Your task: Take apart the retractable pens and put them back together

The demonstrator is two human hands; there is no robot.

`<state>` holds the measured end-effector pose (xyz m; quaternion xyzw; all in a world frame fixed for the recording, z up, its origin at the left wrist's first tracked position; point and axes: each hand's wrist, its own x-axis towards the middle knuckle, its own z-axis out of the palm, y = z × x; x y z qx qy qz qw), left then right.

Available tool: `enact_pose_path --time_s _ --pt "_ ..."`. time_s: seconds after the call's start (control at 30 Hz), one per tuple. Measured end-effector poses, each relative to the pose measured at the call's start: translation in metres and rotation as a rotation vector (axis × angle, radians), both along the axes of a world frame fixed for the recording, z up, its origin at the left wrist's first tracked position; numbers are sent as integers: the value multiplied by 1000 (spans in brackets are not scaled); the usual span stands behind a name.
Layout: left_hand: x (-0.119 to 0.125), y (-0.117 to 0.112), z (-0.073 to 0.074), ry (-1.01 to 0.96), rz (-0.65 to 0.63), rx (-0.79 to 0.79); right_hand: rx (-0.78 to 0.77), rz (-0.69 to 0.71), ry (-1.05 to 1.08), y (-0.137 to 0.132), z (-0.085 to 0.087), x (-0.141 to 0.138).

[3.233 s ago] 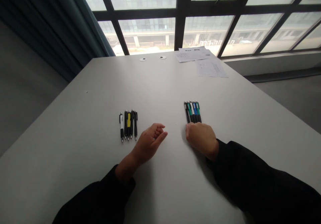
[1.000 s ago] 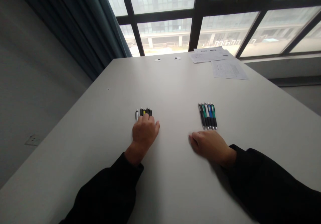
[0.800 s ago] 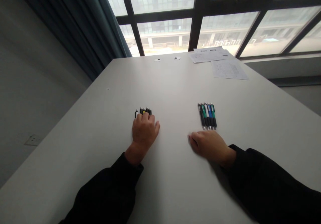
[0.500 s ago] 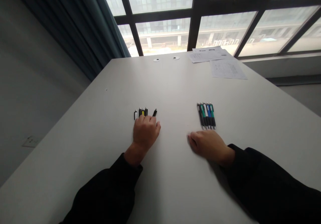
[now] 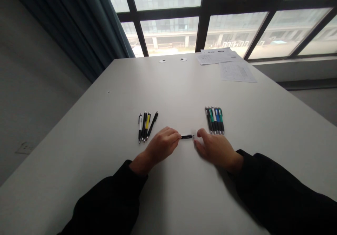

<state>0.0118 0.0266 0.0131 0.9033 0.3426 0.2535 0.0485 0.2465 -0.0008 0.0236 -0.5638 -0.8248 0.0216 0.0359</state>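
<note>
A black pen (image 5: 187,136) lies crosswise on the table between my two hands, and my left hand (image 5: 162,145) pinches its left end in the fingertips. My right hand (image 5: 213,149) rests on the table with its fingers curled and apart, and they hold nothing. They sit just beside the pen's right tip, with contact hard to tell. Left of my left hand lies a loose group of several pens (image 5: 146,126) in white, black and yellow. Above my right hand stands a neat row of several pens (image 5: 215,120) in green, white and blue.
The white table (image 5: 110,157) runs to edges at left and far side. Loose printed papers (image 5: 226,64) and two round cable grommets (image 5: 172,59) lie at the far edge. Beyond are a large window (image 5: 168,31), a dark curtain (image 5: 86,27) and a wall socket (image 5: 25,148).
My left hand has moved right from the left pens, with one black pen now in its fingertips. That group's pens now lie fanned. My right hand has barely moved.
</note>
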Motion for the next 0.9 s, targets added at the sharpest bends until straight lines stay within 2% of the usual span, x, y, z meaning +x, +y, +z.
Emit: enact_pose_path --time_s 0.1,0.17,0.23,0.4,0.5,0.77,0.9 --pt "2 -3 0 4 -95 -23 -7 3 25 0 -1 0" --pt "1 -3 0 14 -106 -26 -21 38 33 1 -1 1" --pt "-2 -1 0 23 -42 -12 -34 62 36 2 -1 2" --pt "-15 9 1 64 332 60 -43 68 30 2 -1 3" --pt "-21 13 1 127 464 67 -46 69 28 1 0 3" --pt "-20 12 1 189 611 64 -62 53 29 0 5 2" --pt "-17 12 0 160 562 45 -66 40 51 2 1 3"
